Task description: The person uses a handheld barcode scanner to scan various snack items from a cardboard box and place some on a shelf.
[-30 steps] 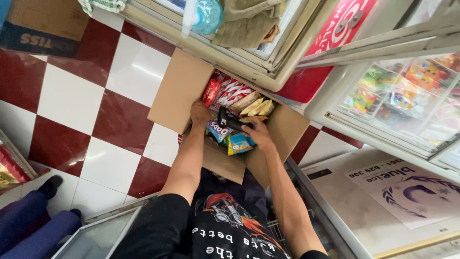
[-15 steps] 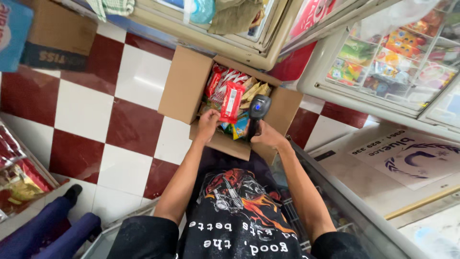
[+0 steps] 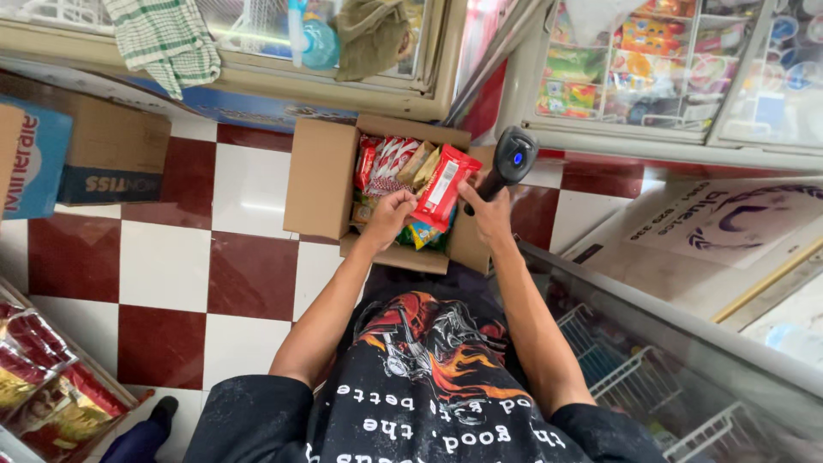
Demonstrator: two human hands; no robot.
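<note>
While the person bends over the floor in a black printed shirt (image 3: 429, 377), both arms reach down to an open cardboard box (image 3: 321, 180) on the red and white tiles (image 3: 163, 266). The left hand (image 3: 390, 216) is closed around the lower end of a red snack packet (image 3: 443, 186) and holds it lifted just above the box. The right hand (image 3: 490, 214) is wrapped around the handle of a black scanner (image 3: 507, 163), whose head is just beside the packet, at its right. Inside the box lie more snack packets (image 3: 390, 163), red, white and yellow. Beyond the box stands a freezer with glass lids (image 3: 343, 90); a green checked cloth (image 3: 167, 39) hangs on its edge. Far left lies a flattened carton (image 3: 111, 154).
</note>
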